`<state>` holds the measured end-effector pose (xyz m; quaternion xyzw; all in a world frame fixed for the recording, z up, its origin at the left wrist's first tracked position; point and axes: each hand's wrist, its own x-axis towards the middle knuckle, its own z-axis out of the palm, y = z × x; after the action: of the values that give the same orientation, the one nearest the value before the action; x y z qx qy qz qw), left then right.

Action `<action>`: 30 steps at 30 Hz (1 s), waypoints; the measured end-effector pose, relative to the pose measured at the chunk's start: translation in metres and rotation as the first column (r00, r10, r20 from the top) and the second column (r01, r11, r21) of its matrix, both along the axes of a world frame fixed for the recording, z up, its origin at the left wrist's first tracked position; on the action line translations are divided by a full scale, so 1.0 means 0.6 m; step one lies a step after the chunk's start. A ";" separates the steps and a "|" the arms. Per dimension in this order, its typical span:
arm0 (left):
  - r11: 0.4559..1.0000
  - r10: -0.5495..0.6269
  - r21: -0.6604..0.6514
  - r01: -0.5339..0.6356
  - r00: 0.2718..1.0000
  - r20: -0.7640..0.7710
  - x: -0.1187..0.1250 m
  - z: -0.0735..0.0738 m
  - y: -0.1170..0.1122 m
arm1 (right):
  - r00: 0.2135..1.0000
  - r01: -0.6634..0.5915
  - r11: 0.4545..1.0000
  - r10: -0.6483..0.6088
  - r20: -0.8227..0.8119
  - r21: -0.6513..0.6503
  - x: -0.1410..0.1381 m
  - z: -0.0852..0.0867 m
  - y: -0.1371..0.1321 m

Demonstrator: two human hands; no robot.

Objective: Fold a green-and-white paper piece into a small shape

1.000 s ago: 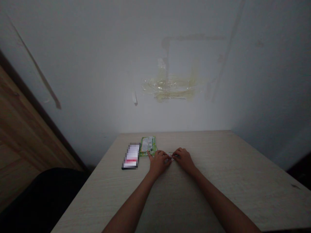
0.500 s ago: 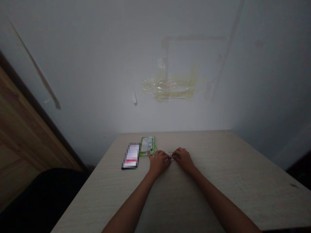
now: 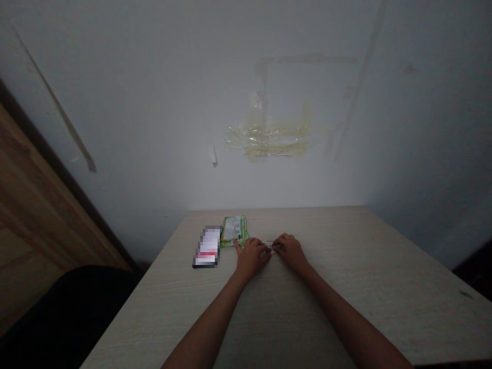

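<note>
Both hands rest close together on the wooden tabletop (image 3: 330, 302). Between them lies a small whitish piece (image 3: 269, 244), mostly covered by the fingers, its kind too small to make out. My left hand (image 3: 251, 258) is bent over its left side, fingers curled onto it and one digit stretched out towards the green packet. My right hand (image 3: 291, 251) pinches at the right side of the piece, where a small dark spot shows by the fingertips. A green and white printed packet (image 3: 233, 228) lies flat just beyond my left hand.
A phone (image 3: 207, 247) with a blurred-out screen lies left of the packet. The table's far edge meets a pale wall (image 3: 161, 102) with peeling clear tape (image 3: 269, 138). Wooden boards (image 3: 38, 189) and a dark rounded shape (image 3: 73, 312) stand at the left.
</note>
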<state>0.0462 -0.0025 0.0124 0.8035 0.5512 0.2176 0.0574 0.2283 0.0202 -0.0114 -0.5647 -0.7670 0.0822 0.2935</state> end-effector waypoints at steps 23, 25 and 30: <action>0.986 -0.134 0.094 0.136 0.991 -0.024 -0.020 -0.015 0.020 | 0.991 -0.081 0.996 0.084 -0.100 0.035 0.006 -0.002 -0.007; 0.987 -0.137 0.085 0.138 0.990 -0.017 -0.020 -0.020 0.022 | 0.992 -0.079 0.996 0.082 -0.097 0.035 0.006 -0.003 -0.007; 0.989 -0.127 0.078 0.128 0.992 -0.012 -0.019 -0.022 0.024 | 0.993 -0.069 0.997 0.071 -0.096 0.032 0.005 -0.005 -0.008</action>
<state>0.0350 0.0118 -0.0009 0.8395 0.4899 0.2321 0.0374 0.2315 0.0155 -0.0143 -0.5285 -0.7723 0.1086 0.3354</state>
